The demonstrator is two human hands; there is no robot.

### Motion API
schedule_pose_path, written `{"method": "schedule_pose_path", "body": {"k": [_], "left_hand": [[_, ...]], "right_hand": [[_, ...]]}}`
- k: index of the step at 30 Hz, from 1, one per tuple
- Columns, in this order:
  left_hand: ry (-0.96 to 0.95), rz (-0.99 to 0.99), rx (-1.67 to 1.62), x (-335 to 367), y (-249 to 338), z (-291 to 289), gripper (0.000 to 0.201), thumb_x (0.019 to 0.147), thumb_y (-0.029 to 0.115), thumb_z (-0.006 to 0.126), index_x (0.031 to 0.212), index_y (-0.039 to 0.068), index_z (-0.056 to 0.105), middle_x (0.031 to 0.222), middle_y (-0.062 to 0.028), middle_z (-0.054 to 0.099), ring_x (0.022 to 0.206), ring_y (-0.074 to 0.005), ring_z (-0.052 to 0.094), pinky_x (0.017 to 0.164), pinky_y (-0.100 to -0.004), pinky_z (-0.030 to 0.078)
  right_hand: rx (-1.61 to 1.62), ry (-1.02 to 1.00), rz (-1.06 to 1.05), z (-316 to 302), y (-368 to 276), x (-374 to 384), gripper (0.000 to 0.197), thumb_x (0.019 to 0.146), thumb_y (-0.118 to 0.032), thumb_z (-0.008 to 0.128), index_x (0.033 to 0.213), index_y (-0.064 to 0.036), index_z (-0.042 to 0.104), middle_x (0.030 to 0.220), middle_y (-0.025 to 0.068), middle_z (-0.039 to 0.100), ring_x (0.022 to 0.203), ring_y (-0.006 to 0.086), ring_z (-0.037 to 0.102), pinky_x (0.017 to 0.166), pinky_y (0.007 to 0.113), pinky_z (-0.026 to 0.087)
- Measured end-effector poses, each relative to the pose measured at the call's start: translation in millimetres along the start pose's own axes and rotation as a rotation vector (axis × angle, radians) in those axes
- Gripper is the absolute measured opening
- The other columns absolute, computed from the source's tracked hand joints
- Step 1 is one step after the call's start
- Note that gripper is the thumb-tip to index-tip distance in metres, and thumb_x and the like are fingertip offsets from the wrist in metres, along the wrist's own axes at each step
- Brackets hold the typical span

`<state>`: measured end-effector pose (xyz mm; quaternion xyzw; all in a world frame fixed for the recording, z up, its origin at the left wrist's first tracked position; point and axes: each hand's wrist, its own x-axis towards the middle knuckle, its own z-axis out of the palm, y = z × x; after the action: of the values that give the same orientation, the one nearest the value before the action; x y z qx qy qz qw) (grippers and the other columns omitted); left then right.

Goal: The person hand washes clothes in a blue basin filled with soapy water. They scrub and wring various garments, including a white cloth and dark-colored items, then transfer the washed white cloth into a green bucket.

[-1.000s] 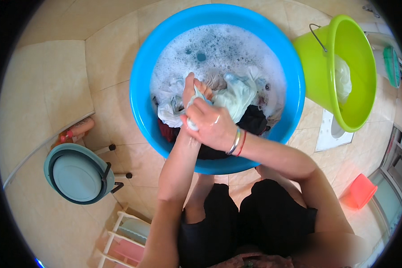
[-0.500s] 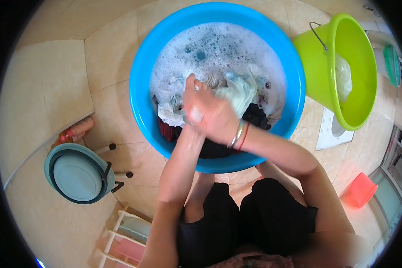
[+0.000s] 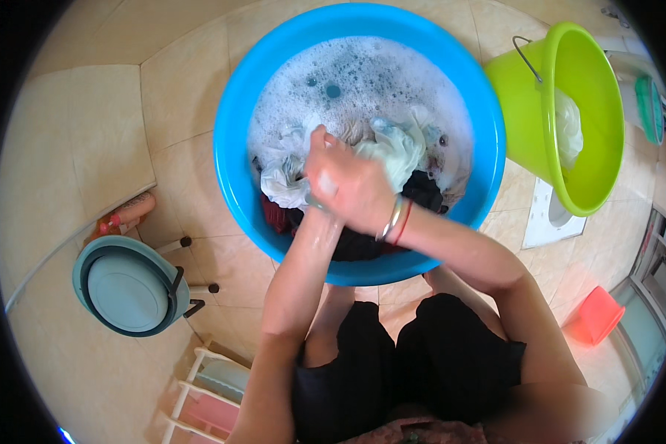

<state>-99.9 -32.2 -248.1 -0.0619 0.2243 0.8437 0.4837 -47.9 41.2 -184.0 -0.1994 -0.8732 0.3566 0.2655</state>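
Over the soapy water of a large blue basin (image 3: pixel 227 140), my two hands are pressed together. My left hand (image 3: pixel 324 159) is closed, with suds on its skin. My right hand (image 3: pixel 366 191) lies against it, closed and partly smeared by motion; silver and red bands circle that wrist. What the fingers hold is hidden between them. Touching the hands on the right is a pale green-white cloth (image 3: pixel 403 148), bunched up and wet. White cloth (image 3: pixel 283 181) lies at their left. Black cloth (image 3: pixel 423 192) and dark red cloth (image 3: pixel 275 214) show beneath, nearer me.
A lime-green bucket (image 3: pixel 522 111) with a white bundle (image 3: pixel 568 129) inside stands at the basin's right. A grey-green folding basin (image 3: pixel 129 294) is at the left. A white rack (image 3: pixel 189 385) stands lower left, a coral container (image 3: pixel 601 314) lower right. A white floor fitting (image 3: pixel 542 222) shows below the bucket.
My joined hands have shifted only slightly, still blurred by rubbing motion. The cloths and basin look almost the same as before.
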Motion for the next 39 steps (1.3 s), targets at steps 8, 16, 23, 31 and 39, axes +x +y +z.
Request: {"method": "schedule_pose_path", "body": {"k": [8, 16, 23, 31, 39], "left_hand": [[0.761, -0.128, 0.234, 3, 7, 73, 0.033, 0.097, 0.028, 0.053, 0.119, 0.004, 0.057, 0.116, -0.0089, 0.062, 0.112, -0.0225, 0.057, 0.097, -0.0359, 0.047], [0.371, -0.013, 0.561, -15, 72, 47, 0.034, 0.094, 0.013, 0.058, 0.126, 0.001, 0.054, 0.119, -0.0083, 0.06, 0.109, -0.0185, 0.056, 0.094, -0.0309, 0.044], [0.68, 0.22, 1.101, -17, 73, 26, 0.033, 0.09, 0.015, 0.066, 0.121, 0.005, 0.06, 0.117, -0.0093, 0.06, 0.1, -0.0178, 0.057, 0.089, -0.0298, 0.045], [0.223, 0.775, 2.19, -5, 65, 46, 0.038, 0.074, 0.016, 0.077, 0.109, 0.01, 0.065, 0.116, -0.0076, 0.059, 0.11, -0.0298, 0.052, 0.097, -0.0447, 0.034], [0.029, 0.602, 1.861, 3, 57, 49, 0.008, 0.084, 0.007, 0.071, 0.086, 0.007, 0.063, 0.085, -0.0032, 0.063, 0.075, -0.0162, 0.06, 0.073, -0.03, 0.045]], "right_hand": [[-0.114, -0.214, 0.374, -15, 90, 35, 0.025, 0.088, -0.029, 0.062, 0.089, -0.0039, 0.063, 0.071, 0.0097, 0.062, 0.066, 0.0289, 0.064, 0.059, 0.034, 0.05], [0.825, -0.05, 0.662, -66, 99, 53, 0.036, 0.085, -0.031, 0.073, 0.104, -0.0014, 0.066, 0.103, 0.0056, 0.066, 0.093, 0.0108, 0.061, 0.075, 0.025, 0.048], [0.292, -0.21, 0.58, -53, 121, 7, 0.034, 0.081, -0.029, 0.074, 0.105, -0.0043, 0.069, 0.105, 0.0139, 0.068, 0.095, 0.0242, 0.065, 0.082, 0.033, 0.05], [0.284, -0.31, 0.45, -60, 122, -8, 0.03, 0.086, -0.034, 0.069, 0.093, -0.0042, 0.071, 0.098, 0.013, 0.068, 0.088, 0.0297, 0.064, 0.079, 0.037, 0.049], [0.024, -0.272, 0.094, -68, 131, -20, 0.031, 0.087, -0.034, 0.066, 0.099, -0.0052, 0.069, 0.097, 0.0099, 0.068, 0.101, 0.0269, 0.062, 0.09, 0.036, 0.046]]}}
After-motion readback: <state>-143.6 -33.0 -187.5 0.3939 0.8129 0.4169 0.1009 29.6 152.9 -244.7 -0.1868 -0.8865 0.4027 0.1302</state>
